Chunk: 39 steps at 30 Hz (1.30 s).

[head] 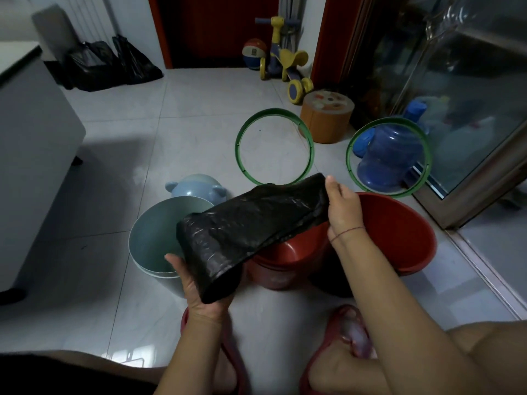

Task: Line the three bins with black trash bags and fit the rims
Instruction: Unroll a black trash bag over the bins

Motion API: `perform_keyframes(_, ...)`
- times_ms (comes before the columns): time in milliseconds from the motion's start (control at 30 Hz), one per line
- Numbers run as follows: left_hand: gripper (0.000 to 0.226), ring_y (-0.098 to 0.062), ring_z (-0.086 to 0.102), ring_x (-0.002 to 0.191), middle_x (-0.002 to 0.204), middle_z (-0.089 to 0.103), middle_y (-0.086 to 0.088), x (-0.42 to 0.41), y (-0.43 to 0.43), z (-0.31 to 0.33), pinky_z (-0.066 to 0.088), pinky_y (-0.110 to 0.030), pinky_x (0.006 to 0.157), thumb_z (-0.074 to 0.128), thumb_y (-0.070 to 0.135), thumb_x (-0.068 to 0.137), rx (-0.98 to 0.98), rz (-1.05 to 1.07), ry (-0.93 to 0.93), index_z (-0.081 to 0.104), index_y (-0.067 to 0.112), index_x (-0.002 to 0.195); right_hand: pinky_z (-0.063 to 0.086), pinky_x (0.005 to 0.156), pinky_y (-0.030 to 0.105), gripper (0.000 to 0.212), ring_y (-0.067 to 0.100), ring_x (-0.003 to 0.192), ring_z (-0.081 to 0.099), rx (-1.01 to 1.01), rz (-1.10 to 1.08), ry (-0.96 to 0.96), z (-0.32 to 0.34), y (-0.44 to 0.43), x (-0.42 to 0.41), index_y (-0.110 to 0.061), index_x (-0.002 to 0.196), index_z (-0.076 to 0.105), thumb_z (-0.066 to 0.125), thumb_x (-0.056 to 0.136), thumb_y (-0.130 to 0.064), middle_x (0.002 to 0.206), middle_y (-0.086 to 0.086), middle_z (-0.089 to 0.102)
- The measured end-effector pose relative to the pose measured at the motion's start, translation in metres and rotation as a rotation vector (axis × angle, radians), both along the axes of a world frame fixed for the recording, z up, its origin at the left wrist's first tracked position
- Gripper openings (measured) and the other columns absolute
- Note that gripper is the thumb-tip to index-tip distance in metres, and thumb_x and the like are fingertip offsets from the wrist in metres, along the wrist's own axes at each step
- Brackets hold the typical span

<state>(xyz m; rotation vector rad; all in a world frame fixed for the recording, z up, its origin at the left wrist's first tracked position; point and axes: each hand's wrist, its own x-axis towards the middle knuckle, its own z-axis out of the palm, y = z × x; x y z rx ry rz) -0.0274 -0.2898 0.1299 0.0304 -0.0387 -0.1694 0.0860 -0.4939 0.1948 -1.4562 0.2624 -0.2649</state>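
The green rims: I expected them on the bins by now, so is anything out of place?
Yes. Both green rims stand loose on the floor behind the unlined bins. A lid sits off the blue-grey bin. The black bag is still folded between both hands.

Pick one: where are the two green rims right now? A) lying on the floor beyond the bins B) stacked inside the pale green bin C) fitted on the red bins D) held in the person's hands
A: both green rims lie flat on the tiled floor past the bins, while the left hand and right hand hold the black trash bag.
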Motion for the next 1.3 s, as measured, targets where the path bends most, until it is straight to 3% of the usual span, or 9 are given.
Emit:
perform_keyframes(133, 0.118, -0.025, 0.043, 0.131, 0.136, 0.054, -0.004, 0.008, 0.021, -0.007, 0.035, -0.053, 0.103, 0.089, 0.055, 0.038, 0.245, 0.241, 0.124, 0.042, 0.024, 0.142, 0.052, 0.067, 0.026, 0.035, 0.013, 0.074, 0.064, -0.088, 0.035, 0.043, -0.018, -0.012, 0.024, -0.006, 0.081, 0.066, 0.052, 0.093, -0.036, 0.076, 0.001, 0.068)
perform_keyframes(267, 0.094, -0.026, 0.058, 0.118, 0.126, 0.063, -0.005, 0.010, 0.027, -0.008, 0.041, -0.050, 0.100, 0.090, 0.051, 0.040, 0.224, 0.179, 0.071, 0.062, 0.020, 0.124, 0.044, 0.067, 0.031, 0.042, 0.023, 0.075, 0.054, -0.268, 0.048, 0.158, -0.039, -0.010, 0.039, 0.003, 0.073, 0.059, 0.052, 0.094, -0.033, 0.074, 0.012, 0.057)
perform_keyframes(433, 0.079, -0.031, 0.060, 0.115, 0.127, 0.063, -0.014, 0.018, 0.009, -0.003, 0.050, -0.051, 0.093, 0.092, 0.032, 0.050, 0.145, -0.048, 0.170, 0.066, 0.007, 0.120, 0.047, 0.088, 0.039, 0.054, 0.029, 0.092, 0.061, -0.266, 0.220, 0.231, -0.050, -0.004, 0.017, 0.016, 0.101, 0.056, 0.054, 0.093, -0.037, 0.090, 0.022, 0.062)
perform_keyframes(600, 0.053, -0.032, 0.066, 0.105, 0.119, 0.067, -0.017, 0.021, -0.014, -0.005, 0.057, -0.051, 0.075, 0.080, 0.030, 0.065, 0.180, -0.068, 0.261, 0.071, 0.004, 0.111, 0.041, 0.061, 0.029, 0.042, 0.019, 0.067, 0.048, -0.168, 0.111, 0.306, -0.045, 0.011, -0.060, -0.011, 0.069, 0.054, 0.057, 0.083, -0.050, 0.067, 0.005, 0.050)
perform_keyframes(767, 0.049, -0.030, 0.068, 0.101, 0.112, 0.069, -0.019, 0.024, -0.031, -0.011, 0.056, -0.043, 0.078, 0.068, 0.036, 0.076, 0.368, -0.120, 0.314, 0.067, 0.004, 0.113, 0.053, 0.077, 0.031, 0.061, 0.023, 0.085, 0.069, 0.028, 0.360, 0.565, -0.040, 0.038, -0.101, 0.000, 0.099, 0.069, 0.057, 0.081, -0.057, 0.090, 0.008, 0.072)
perform_keyframes(833, 0.044, -0.029, 0.068, 0.102, 0.112, 0.069, -0.019, 0.023, -0.033, -0.010, 0.057, -0.041, 0.077, 0.068, 0.036, 0.077, 0.398, -0.135, 0.295, 0.073, 0.003, 0.106, 0.056, 0.083, 0.033, 0.045, 0.024, 0.093, 0.070, 0.083, 0.354, 0.461, -0.035, 0.045, -0.098, -0.003, 0.102, 0.069, 0.063, 0.083, -0.044, 0.097, 0.010, 0.074)
perform_keyframes(1000, 0.069, -0.031, 0.056, 0.121, 0.132, 0.058, -0.019, 0.015, -0.028, -0.004, 0.051, -0.046, 0.092, 0.079, 0.042, 0.069, 0.319, -0.144, 0.194, 0.062, 0.006, 0.125, 0.055, 0.057, 0.024, 0.010, 0.018, 0.071, 0.072, 0.275, 0.203, 0.270, -0.027, 0.055, -0.083, -0.008, 0.090, 0.067, 0.070, 0.080, -0.009, 0.080, 0.008, 0.075)
perform_keyframes(1167, 0.103, -0.032, 0.028, 0.142, 0.155, 0.028, -0.013, 0.011, -0.026, -0.007, 0.021, -0.048, 0.115, 0.063, 0.064, 0.068, 0.198, -0.050, 0.096, 0.025, 0.016, 0.150, 0.057, 0.079, 0.041, 0.008, 0.030, 0.085, 0.068, 0.323, 0.117, 0.203, -0.022, 0.064, -0.072, -0.007, 0.090, 0.065, 0.068, 0.082, -0.007, 0.095, 0.021, 0.070)
perform_keyframes(1300, 0.099, -0.033, 0.029, 0.141, 0.152, 0.034, -0.015, 0.013, -0.022, -0.016, 0.021, -0.049, 0.116, 0.057, 0.065, 0.073, 0.108, -0.047, -0.005, 0.019, 0.017, 0.151, 0.057, 0.067, 0.026, 0.019, 0.017, 0.079, 0.071, 0.345, 0.146, 0.168, -0.026, 0.065, -0.072, 0.000, 0.103, 0.064, 0.064, 0.085, -0.006, 0.093, 0.014, 0.072)
